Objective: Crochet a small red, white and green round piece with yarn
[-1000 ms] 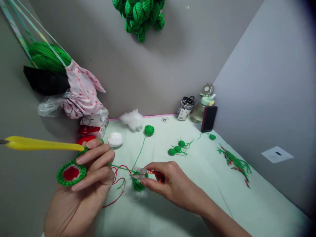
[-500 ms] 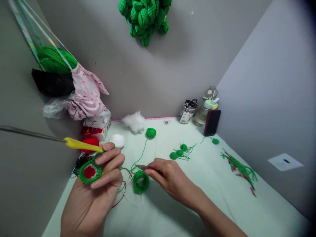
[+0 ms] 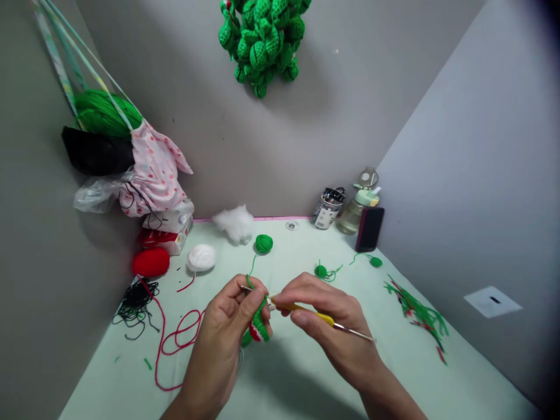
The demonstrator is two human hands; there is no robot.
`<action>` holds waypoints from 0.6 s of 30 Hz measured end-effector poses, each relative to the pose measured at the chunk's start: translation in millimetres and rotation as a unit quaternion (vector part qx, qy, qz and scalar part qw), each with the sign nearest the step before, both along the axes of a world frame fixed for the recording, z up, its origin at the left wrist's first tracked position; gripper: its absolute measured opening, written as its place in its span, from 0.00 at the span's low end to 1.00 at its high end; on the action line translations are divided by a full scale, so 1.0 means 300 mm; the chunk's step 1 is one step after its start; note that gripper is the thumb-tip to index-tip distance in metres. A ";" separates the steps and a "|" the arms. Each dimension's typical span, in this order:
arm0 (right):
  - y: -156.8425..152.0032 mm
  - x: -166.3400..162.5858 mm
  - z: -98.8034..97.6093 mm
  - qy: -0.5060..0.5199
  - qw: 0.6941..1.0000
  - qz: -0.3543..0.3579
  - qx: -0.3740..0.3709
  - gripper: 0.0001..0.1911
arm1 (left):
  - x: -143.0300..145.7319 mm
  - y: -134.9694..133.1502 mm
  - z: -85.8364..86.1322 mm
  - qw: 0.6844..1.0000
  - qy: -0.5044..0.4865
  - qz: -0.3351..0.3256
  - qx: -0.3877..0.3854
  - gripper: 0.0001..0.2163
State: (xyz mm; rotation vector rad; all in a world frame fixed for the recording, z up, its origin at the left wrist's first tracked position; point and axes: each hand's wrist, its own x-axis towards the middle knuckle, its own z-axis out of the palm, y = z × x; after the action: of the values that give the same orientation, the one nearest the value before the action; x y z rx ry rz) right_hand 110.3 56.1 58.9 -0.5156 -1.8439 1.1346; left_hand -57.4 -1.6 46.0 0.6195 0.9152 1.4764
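My left hand pinches a small crocheted piece, green with a white and red part at its lower end. In my right hand is a crochet hook with a yellow handle and metal at both ends. Its far tip shows by my left fingers, at the piece's upper edge. A green yarn strand runs from the piece up to a small green yarn ball. Behind the piece, a green ring-like item is mostly hidden by my left hand.
Red yarn, white yarn and tangled black cord lie left. Stuffing, a jar, a bottle and a phone stand at the back. Yarn scraps lie right; green crocheted pieces hang above.
The crochet hook, earlier at my left fingers, is now in my right hand. The pointed metal tool my right hand held is out of sight. My hands came together at the crocheted piece.
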 end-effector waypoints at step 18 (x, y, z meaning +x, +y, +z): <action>0.030 0.011 -0.026 0.081 0.979 -0.155 -0.100 0.08 | 0.001 0.006 -0.004 0.989 -0.003 -0.149 0.013 0.20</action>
State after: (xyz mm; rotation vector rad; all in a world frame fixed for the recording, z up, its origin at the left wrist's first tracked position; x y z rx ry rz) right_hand 113.4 65.1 51.2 -0.7740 -1.4576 1.1166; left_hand -57.1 0.2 44.9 0.7370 0.7617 1.2228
